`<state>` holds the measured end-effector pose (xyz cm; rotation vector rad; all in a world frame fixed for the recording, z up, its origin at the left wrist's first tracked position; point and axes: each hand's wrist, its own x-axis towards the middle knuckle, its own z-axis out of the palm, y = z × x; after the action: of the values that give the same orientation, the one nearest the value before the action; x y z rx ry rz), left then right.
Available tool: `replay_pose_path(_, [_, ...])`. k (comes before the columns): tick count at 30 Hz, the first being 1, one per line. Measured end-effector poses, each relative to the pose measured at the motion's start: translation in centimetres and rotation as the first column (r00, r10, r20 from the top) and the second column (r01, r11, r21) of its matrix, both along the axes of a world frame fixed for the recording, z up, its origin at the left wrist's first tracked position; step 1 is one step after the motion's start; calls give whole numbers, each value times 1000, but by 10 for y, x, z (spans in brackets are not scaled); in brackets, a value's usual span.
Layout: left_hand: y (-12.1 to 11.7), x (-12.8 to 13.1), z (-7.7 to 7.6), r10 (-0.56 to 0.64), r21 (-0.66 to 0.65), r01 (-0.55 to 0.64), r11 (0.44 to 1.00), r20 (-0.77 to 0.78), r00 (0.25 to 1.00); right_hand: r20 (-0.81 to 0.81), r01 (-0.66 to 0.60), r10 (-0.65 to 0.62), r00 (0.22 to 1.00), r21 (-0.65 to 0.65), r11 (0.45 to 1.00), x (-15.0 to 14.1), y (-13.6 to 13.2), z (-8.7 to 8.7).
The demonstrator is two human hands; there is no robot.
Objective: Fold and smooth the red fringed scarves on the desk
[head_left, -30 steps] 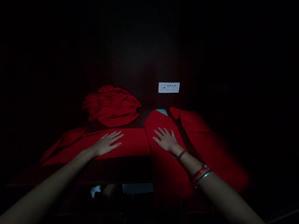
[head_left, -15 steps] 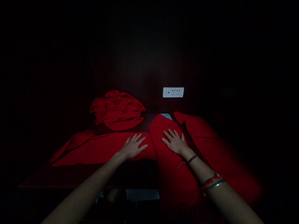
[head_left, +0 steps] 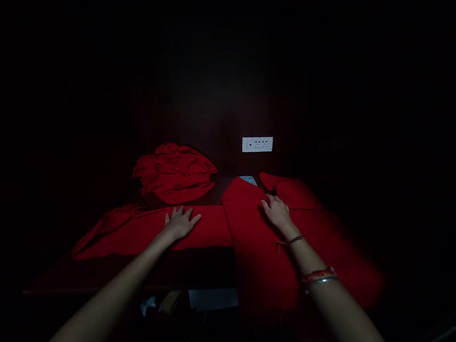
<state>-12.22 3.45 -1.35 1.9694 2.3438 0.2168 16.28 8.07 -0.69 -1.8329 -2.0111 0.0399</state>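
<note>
A red fringed scarf (head_left: 209,226) lies on the dark table. One length of it runs sideways to the left, and a folded length (head_left: 253,232) comes down over the front edge. My left hand (head_left: 180,223) rests flat on the sideways length with fingers spread, holding nothing. On the right border of the folded length lies my right hand (head_left: 278,213); its fingers are slightly bent, the thumb apart, and no cloth shows pinched in them. A second red cloth (head_left: 316,222) lies to the right of it.
A crumpled red fringed cloth (head_left: 176,170) sits at the back left. Part of a phone (head_left: 248,180) shows behind the fold. A white socket plate (head_left: 257,144) is on the dark wall. Beneath the tabletop are a pale flat item (head_left: 213,299) and a small box (head_left: 170,302). Surroundings are very dark.
My hands have moved apart: the left slid leftward along the sideways length, the right shifted to the folded length's right border, its fingers more bent. The view has shifted slightly.
</note>
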Motion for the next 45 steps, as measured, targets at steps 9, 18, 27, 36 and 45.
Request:
replay_pose_path(9, [36, 105, 0, -529, 231, 517, 824, -14, 849, 133, -96, 113, 985, -130, 987, 1, 0, -10])
replay_pose_path(18, [37, 68, -24, -542, 46, 540, 840, 38, 840, 220, -120, 178, 959, -254, 960, -3, -4, -23])
replay_pose_path(27, [-26, -47, 10, -293, 252, 364, 897, -277, 915, 252, -128, 148, 957, -92, 987, -1, 2, -20])
replay_pose_path(36, [-68, -189, 38, 431, -5, -435, 900, -119, 894, 224, -477, 486, 845, -97, 874, -82, -15, 22])
replay_pose_path(45, [-43, -165, 37, 386, 6, -386, 923, 11, 923, 97, -679, 695, 713, -152, 718, -124, -27, 24])
